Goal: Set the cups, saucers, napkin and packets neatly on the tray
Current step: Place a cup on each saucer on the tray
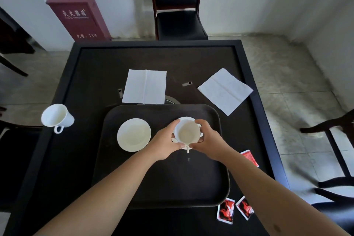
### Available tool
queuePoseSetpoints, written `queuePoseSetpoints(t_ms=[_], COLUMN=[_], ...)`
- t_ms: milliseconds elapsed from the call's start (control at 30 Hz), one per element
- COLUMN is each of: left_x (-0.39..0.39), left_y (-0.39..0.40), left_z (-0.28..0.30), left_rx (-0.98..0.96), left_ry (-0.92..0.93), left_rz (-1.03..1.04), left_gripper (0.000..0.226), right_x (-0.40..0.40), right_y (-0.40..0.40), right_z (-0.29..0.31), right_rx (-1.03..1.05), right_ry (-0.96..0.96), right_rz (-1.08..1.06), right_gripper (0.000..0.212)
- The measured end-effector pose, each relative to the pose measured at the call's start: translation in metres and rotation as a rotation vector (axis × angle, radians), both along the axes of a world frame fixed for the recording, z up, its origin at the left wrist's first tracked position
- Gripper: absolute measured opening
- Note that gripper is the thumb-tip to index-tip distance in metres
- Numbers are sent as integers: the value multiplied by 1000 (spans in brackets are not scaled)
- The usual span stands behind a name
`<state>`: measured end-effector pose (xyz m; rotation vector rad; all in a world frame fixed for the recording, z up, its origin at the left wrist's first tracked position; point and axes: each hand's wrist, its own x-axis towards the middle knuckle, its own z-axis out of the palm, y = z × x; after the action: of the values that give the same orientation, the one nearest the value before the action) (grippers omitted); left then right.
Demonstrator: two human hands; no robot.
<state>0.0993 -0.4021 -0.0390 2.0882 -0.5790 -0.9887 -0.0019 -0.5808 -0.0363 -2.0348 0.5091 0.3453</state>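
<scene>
Centre of frame, on the tray (214, 188): left hand (164, 144) and right hand (207, 141) both clasp a cup (186, 132) over its saucer (186, 119). Suggest seating it centred, handle square, then letting go. Bare saucer (133, 134) sits just left; second cup (55, 117), napkins (144, 86), packets (226, 211) remain off-tray.

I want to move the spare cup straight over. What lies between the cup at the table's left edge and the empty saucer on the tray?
In the head view, only bare dark table and the tray rim separate that cup from the empty saucer.
</scene>
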Motion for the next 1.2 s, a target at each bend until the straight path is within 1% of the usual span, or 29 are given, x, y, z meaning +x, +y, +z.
queuePoseSetpoints(t_ms=[300,533,967,1200], left_x=[13,12,5,1], left_y=[-13,-10,-15,-14], left_z=[-25,-37,-30,-28], left_rx=[30,18,12,4], left_ry=[-18,-28,-16,-9], left_rz=[19,22,16,29], left_gripper=[85,85,88,88], right_x=[13,11,3,1], right_y=[-16,-18,-13,-9], right_z=[-25,-31,-28,-25], right_rx=[51,35,22,55], right_ry=[20,26,26,51], right_rz=[-5,16,1,-19], right_gripper=[80,81,84,88])
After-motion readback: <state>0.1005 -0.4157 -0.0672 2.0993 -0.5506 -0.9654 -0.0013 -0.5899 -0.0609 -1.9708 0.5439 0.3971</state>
